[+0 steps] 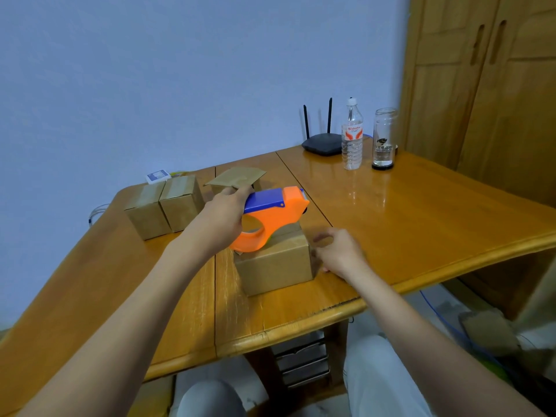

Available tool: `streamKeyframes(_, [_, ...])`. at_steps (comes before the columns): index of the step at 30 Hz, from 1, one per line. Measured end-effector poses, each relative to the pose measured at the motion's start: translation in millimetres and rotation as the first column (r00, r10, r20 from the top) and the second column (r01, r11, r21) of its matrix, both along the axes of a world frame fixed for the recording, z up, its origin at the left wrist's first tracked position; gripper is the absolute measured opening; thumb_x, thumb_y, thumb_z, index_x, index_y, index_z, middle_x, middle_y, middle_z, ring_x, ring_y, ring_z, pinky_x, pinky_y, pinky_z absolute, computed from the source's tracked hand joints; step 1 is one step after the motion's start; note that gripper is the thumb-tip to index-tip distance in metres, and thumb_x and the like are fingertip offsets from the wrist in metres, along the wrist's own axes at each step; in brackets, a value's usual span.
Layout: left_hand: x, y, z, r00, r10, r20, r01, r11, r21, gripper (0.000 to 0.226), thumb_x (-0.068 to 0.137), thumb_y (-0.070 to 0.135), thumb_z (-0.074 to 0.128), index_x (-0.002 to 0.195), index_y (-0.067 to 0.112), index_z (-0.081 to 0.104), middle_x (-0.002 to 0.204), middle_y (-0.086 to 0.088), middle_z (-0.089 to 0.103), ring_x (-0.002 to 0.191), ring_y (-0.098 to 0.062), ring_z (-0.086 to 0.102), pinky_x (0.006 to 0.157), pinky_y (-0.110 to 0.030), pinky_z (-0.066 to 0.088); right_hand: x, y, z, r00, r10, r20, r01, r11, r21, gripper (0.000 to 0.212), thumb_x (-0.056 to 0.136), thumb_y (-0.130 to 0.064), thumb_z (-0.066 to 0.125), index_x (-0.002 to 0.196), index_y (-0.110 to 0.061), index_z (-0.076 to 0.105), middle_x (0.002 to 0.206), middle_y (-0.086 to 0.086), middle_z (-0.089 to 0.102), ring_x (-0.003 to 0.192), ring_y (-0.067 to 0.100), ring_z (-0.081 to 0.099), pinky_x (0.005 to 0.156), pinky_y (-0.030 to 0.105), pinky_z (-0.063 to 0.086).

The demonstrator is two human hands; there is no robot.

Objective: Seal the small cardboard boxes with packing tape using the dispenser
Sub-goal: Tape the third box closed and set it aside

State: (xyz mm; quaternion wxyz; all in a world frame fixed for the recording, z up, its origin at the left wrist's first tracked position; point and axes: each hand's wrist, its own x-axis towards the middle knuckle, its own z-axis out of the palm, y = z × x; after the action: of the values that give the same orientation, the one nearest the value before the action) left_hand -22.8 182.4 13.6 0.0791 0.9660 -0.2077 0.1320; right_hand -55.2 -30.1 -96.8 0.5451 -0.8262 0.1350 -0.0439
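My left hand (225, 216) grips the blue handle of an orange tape dispenser (275, 216), which sits on top of a small cardboard box (276, 266) near the table's front edge. My right hand (337, 252) rests against the right side of that box, fingers loosely curled and blurred. A clear strip of tape (231, 284) hangs from the dispenser down over the box's left side. Two taped boxes (164, 206) stand side by side at the back left. Behind the dispenser stands another box (236, 177) with its flap up.
The wooden table (421, 212) carries a black router (322, 142), a plastic water bottle (352, 136) and a glass jar (383, 139) at the back right. A small white and blue packet (157, 176) lies behind the taped boxes. A wooden wardrobe (487, 85) stands to the right.
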Motion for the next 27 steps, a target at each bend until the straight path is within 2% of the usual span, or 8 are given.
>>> streamKeyframes(4, [-1, 0, 0, 1.000, -0.002, 0.002, 0.002, 1.000, 0.002, 0.051, 0.094, -0.002, 0.052, 0.138, 0.024, 0.042, 0.111, -0.006, 0.054, 0.087, -0.021, 0.055, 0.073, -0.030, 0.043, -13, 13, 2, 0.977, -0.070, 0.201, 0.076, 0.997, -0.024, 0.035, 0.099, -0.003, 0.047, 0.116, -0.018, 0.075, 0.110, 0.001, 0.074, 0.096, 0.016, 0.067, 0.067, 0.019, 0.048])
streamKeyframes(10, [2, 1, 0, 1.000, -0.002, 0.009, 0.002, 1.000, 0.009, 0.050, 0.094, -0.003, 0.049, 0.136, 0.023, 0.043, 0.106, -0.005, 0.052, 0.088, -0.023, 0.054, 0.073, -0.032, 0.041, -33, 30, -14, 0.975, 0.024, 0.221, -0.010, 0.998, -0.064, 0.043, 0.104, -0.008, 0.041, 0.143, -0.017, 0.055, 0.123, 0.008, 0.069, 0.073, 0.014, 0.063, 0.043, 0.008, 0.035])
streamKeyframes(16, [3, 1, -1, 1.000, -0.013, 0.009, 0.013, 1.000, 0.012, 0.050, 0.094, -0.002, 0.050, 0.136, 0.023, 0.043, 0.112, -0.007, 0.055, 0.090, -0.021, 0.054, 0.073, -0.031, 0.041, -40, 15, -2, 0.987, 0.084, 0.139, -0.073, 0.994, -0.078, 0.037, 0.100, -0.010, 0.048, 0.130, -0.018, 0.068, 0.115, 0.005, 0.073, 0.057, 0.007, 0.057, 0.042, 0.011, 0.038])
streamKeyframes(17, [3, 1, -1, 1.000, -0.015, 0.009, 0.015, 1.000, 0.010, 0.049, 0.094, -0.002, 0.050, 0.136, 0.023, 0.043, 0.112, -0.007, 0.055, 0.091, -0.021, 0.054, 0.073, -0.031, 0.041, -38, 10, 5, 0.989, 0.079, 0.121, -0.074, 0.996, -0.046, 0.035, 0.100, -0.010, 0.049, 0.127, -0.019, 0.069, 0.116, 0.004, 0.072, 0.064, 0.008, 0.061, 0.049, 0.013, 0.044])
streamKeyframes(19, [2, 0, -1, 1.000, -0.018, 0.002, 0.018, 1.000, 0.009, 0.049, 0.094, -0.002, 0.050, 0.136, 0.023, 0.043, 0.112, -0.008, 0.055, 0.091, -0.022, 0.055, 0.073, -0.031, 0.042, -34, 3, 19, 0.984, 0.078, 0.160, -0.089, 0.994, 0.062, 0.035, 0.102, -0.016, 0.051, 0.135, -0.019, 0.063, 0.130, 0.000, 0.066, 0.106, 0.018, 0.067, 0.089, 0.028, 0.055])
streamKeyframes(21, [2, -1, 0, 1.000, -0.021, 0.001, 0.021, 1.000, 0.013, 0.048, 0.094, -0.002, 0.051, 0.135, 0.023, 0.043, 0.110, -0.007, 0.055, 0.092, -0.022, 0.055, 0.074, -0.031, 0.042, -28, 2, 28, 0.951, 0.219, 0.218, -0.241, 0.967, 0.080, 0.068, 0.098, -0.043, 0.061, 0.156, -0.020, 0.035, 0.154, -0.007, 0.044, 0.141, 0.014, 0.043, 0.115, 0.036, 0.036])
streamKeyframes(24, [2, 0, 2, 1.000, -0.016, -0.006, 0.016, 1.000, 0.019, 0.049, 0.094, -0.002, 0.053, 0.136, 0.022, 0.043, 0.106, -0.004, 0.051, 0.093, -0.022, 0.055, 0.075, -0.031, 0.041, -19, 12, 31, 0.874, 0.464, 0.141, -0.468, 0.884, -0.005, 0.115, 0.069, -0.069, 0.079, 0.158, -0.032, 0.016, 0.156, -0.014, 0.038, 0.139, 0.007, 0.040, 0.116, 0.039, 0.038])
streamKeyframes(27, [2, -1, 1, 1.000, -0.023, -0.018, 0.023, 1.000, 0.017, 0.051, 0.095, -0.002, 0.052, 0.137, 0.023, 0.043, 0.109, -0.005, 0.054, 0.095, -0.022, 0.055, 0.076, -0.031, 0.043, -9, 15, 22, 0.883, 0.451, 0.126, -0.453, 0.891, -0.014, 0.087, 0.069, -0.043, 0.091, 0.140, -0.030, 0.041, 0.124, -0.011, 0.065, 0.111, 0.005, 0.063, 0.098, 0.037, 0.055])
